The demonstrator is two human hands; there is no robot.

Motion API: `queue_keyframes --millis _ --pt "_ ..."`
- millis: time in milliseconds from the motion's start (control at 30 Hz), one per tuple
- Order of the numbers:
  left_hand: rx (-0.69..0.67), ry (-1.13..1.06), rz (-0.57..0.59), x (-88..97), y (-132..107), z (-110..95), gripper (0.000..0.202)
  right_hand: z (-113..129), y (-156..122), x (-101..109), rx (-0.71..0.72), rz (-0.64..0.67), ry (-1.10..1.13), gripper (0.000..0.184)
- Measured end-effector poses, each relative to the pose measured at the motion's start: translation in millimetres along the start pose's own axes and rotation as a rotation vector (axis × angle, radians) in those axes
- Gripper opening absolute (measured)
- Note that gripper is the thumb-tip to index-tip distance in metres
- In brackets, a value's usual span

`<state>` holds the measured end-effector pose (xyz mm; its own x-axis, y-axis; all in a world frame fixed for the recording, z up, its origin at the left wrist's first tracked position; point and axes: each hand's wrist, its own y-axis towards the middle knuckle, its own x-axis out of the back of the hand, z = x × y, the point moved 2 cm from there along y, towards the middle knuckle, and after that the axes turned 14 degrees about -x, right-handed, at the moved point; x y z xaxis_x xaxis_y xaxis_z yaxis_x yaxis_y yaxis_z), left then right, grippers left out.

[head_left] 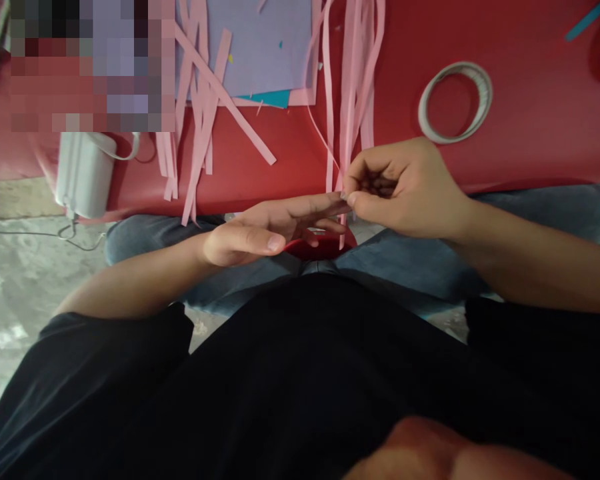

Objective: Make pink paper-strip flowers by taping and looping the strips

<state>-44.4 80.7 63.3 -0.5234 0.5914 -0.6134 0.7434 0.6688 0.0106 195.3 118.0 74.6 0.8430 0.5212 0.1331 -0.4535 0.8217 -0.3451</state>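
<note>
Nearest, your dark shirt (300, 373) is filling the lower view, and your jeans (425, 267) are flanking what is probably a red seat (320, 250). Just beyond, your left hand (257, 223) is stretching its fingers out, loosely spread and gripping nothing visible, probably lending its fingertips as a backing. Your right hand (410, 187) is pinching a pale bit (345, 196) narrowly at those fingertips, likely for fine control; it is too small to identify. A pink strip (347, 127) is running past both hands, its near end dangling beyond the edge of the red table (545, 120) and pointing toward your lap, its long axis leading almost straight away from you. Whether you are touching it, I cannot tell. Farther out, a tape-like ring (484, 97) is lying rightward, and a lavender sheet (265, 47) leftward, perhaps leaving your hands room.
</note>
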Motion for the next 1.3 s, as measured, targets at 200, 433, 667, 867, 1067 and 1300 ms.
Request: queue_keyframes --millis 200,433,667,867,1067,1300 --pt "-0.007 0.114 0.031 5.4 -7 0 0.097 2 -6 -1 0.159 -0.138 -0.16 0.014" --pt "-0.113 0.381 0.18 13.5 -15 8 0.108 5 -19 -5 0.34 -0.278 -0.457 0.007" --pt "-0.184 0.548 0.176 15.6 -9 21 0.119 5 -24 -6 0.227 -0.346 -0.522 0.01" --pt "-0.234 0.67 0.235 14.1 -9 25 0.123 4 -23 -7 0.289 -0.354 -0.426 0.01" --pt "-0.269 0.694 0.265 13.6 -8 28 0.128 1 -22 -7 0.283 -0.361 -0.419 0.016" --pt "-0.202 0.622 0.187 12.1 -8 25 0.115 3 -20 -6 0.268 -0.329 -0.447 0.017"
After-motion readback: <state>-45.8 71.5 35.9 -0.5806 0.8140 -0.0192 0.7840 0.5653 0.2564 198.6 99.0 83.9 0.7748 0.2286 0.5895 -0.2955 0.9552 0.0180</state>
